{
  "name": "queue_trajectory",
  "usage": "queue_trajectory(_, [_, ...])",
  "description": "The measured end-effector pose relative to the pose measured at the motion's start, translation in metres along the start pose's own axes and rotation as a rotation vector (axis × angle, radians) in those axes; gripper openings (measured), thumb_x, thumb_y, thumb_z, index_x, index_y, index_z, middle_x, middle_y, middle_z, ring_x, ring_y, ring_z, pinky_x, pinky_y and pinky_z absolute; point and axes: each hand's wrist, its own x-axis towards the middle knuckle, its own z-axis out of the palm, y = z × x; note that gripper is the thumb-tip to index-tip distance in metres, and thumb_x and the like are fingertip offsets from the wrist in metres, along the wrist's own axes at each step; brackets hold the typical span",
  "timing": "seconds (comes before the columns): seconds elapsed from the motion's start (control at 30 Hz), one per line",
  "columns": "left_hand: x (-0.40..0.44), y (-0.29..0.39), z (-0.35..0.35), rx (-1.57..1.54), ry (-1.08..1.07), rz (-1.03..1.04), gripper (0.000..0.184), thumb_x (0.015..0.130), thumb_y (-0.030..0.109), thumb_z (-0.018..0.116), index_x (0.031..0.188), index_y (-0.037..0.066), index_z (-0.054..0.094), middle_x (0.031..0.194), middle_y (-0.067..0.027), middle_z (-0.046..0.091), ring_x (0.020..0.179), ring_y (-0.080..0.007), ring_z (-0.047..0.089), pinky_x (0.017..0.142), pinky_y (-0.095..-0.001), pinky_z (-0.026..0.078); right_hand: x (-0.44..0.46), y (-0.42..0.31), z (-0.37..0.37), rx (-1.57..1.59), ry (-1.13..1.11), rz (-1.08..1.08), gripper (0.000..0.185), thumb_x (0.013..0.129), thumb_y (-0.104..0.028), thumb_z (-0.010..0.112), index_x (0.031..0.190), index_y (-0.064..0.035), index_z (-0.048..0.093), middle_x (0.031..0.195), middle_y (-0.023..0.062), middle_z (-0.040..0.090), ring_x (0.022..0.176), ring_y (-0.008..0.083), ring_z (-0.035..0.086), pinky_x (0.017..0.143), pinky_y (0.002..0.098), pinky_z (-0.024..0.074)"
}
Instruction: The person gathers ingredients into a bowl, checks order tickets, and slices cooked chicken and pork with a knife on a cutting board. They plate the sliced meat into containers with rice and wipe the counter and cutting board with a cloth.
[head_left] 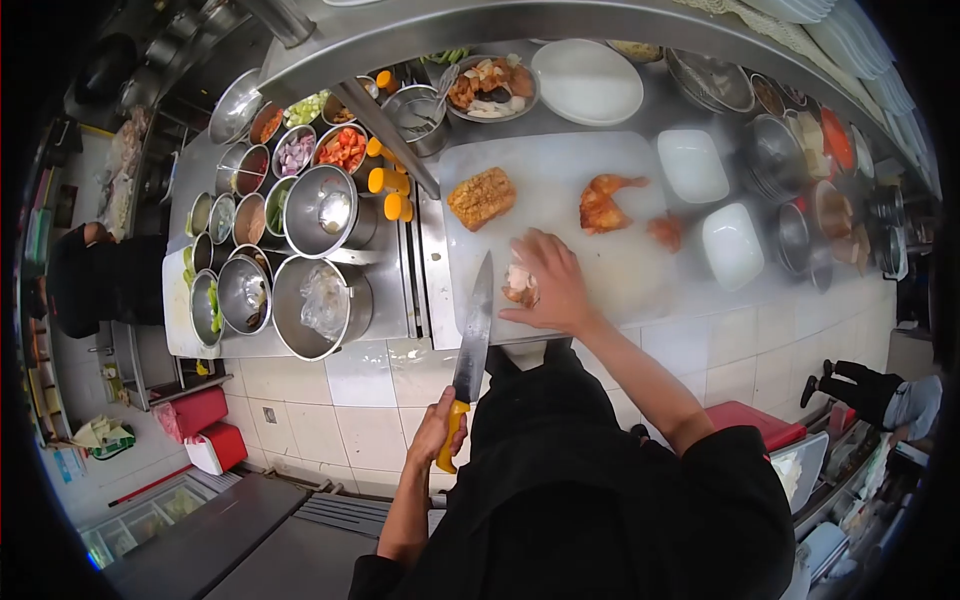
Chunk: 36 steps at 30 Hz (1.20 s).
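My left hand (433, 432) grips the yellow handle of a long knife (474, 345), its blade angled up towards the board's left part. On the white cutting board (545, 160), my right hand (550, 282) holds a small piece of cooked meat (519, 287) between thumb and fingers, near the front edge. The knife blade is left of this piece, apart from it. Further back lie a golden-brown crusted block (482, 198) and a reddish roasted piece that looks like chicken (606, 204). A smaller reddish scrap (664, 232) lies to the right.
Several steel bowls (330, 212) of chopped food stand at left, near orange-capped bottles (388, 181). White dishes (693, 166) stand right of the board; a white plate (587, 83) is behind it. A steel shelf (560, 25) spans above. Other people (105, 278) are at far left and right.
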Motion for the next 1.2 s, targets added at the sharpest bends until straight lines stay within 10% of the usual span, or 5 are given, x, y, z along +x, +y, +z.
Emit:
queue_trajectory(0.23, [0.02, -0.001, 0.022, -0.007, -0.181, -0.026, 0.071, 0.095, 0.07, 0.032, 0.071, 0.005, 0.049, 0.047, -0.004, 0.042, 0.034, -0.0145, 0.039, 0.034, -0.0283, 0.035, -0.002, -0.005, 0.047, -0.057, 0.335, 0.056, 0.051, 0.07, -0.03, 0.078, 0.115, -0.0112, 0.064, 0.132, 0.0132, 0.05, 0.116, 0.0366, 0.046, 0.096, 0.0482, 0.0398])
queue_trajectory(0.57, [-0.008, 0.072, 0.049, -0.027, -0.348, -0.142, 0.069, 0.094, 0.071, 0.031, 0.068, 0.009, 0.045, 0.044, -0.0019, 0.036, 0.031, -0.0132, 0.034, 0.032, -0.0269, 0.031, 0.014, 0.007, -0.018, -0.03, 0.644, 0.098, 0.037, 0.066, -0.021, 0.075, 0.101, -0.0118, 0.067, 0.123, 0.009, 0.055, 0.107, 0.0347, 0.051, 0.089, 0.0446, 0.0453])
queue_trajectory(0.9, [0.111, 0.217, 0.234, 0.071, -0.639, -0.07, 0.064, 0.096, 0.067, 0.033, 0.069, 0.01, 0.042, 0.048, 0.0009, 0.037, 0.033, -0.0113, 0.034, 0.031, -0.0283, 0.033, 0.033, 0.244, -0.167, -0.323, 0.629, 0.175, 0.037, 0.071, -0.023, 0.077, 0.104, -0.0074, 0.07, 0.113, 0.0161, 0.064, 0.102, 0.0361, 0.057, 0.092, 0.0447, 0.045])
queue_trajectory(1.0, [0.101, 0.223, 0.238, 0.101, -0.546, -0.009, 0.063, 0.096, 0.066, 0.034, 0.072, 0.009, 0.044, 0.05, 0.0009, 0.037, 0.034, -0.0112, 0.035, 0.032, -0.0281, 0.033, 0.027, 0.349, -0.149, -0.448, 0.43, 0.228, 0.028, 0.078, -0.026, 0.074, 0.098, -0.0062, 0.073, 0.117, 0.0165, 0.064, 0.103, 0.037, 0.058, 0.092, 0.0437, 0.0435])
queue_trajectory(1.2, [-0.014, 0.205, 0.123, 0.467, 0.055, 0.149, 0.064, 0.098, 0.061, 0.042, 0.069, 0.005, 0.053, 0.05, 0.0005, 0.043, 0.037, -0.0087, 0.039, 0.036, -0.0263, 0.03, -0.015, 0.209, -0.127, -0.34, 0.425, 0.109, 0.02, 0.082, -0.008, 0.065, 0.101, -0.0054, 0.063, 0.101, 0.0145, 0.063, 0.096, 0.0336, 0.056, 0.084, 0.0439, 0.0452])
